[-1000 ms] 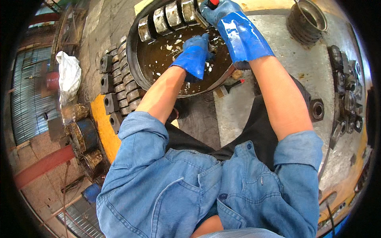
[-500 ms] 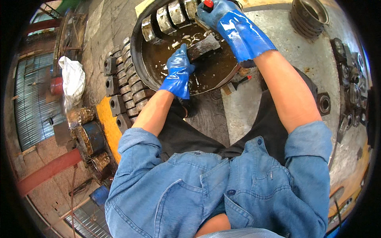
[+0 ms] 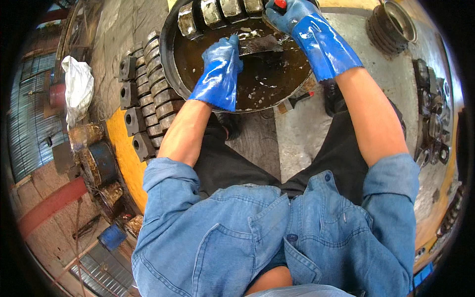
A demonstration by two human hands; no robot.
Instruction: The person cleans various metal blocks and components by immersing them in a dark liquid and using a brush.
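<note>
My left hand [image 3: 220, 62], in a long blue rubber glove, is closed on one end of a dark, wet metal piece [image 3: 261, 45]. The piece reaches to the right over a round dark basin [image 3: 169, 74] of brown liquid [image 3: 267, 81]. My right hand [image 3: 292, 15], gloved the same way, grips a red-handled tool [image 3: 280, 4] at the basin's far right; the glove hides its working end. Several curved metal blocks [image 3: 212, 12] stand in a row along the basin's far side.
A paintbrush [image 3: 296, 103] with a red-tipped handle lies by the basin's near rim. Stacked metal rings [image 3: 161, 84] and bored blocks [image 3: 132, 121] line the left. Far right stand a ribbed metal cylinder [image 3: 391, 29] and many dark parts [image 3: 435, 109]. A white sack [image 3: 78, 86] sits farther left.
The metal piece in my left hand has tipped from a slant to nearly level. My right hand has shifted slightly right, still gripping the red-handled tool. The whole view has shifted a little.
</note>
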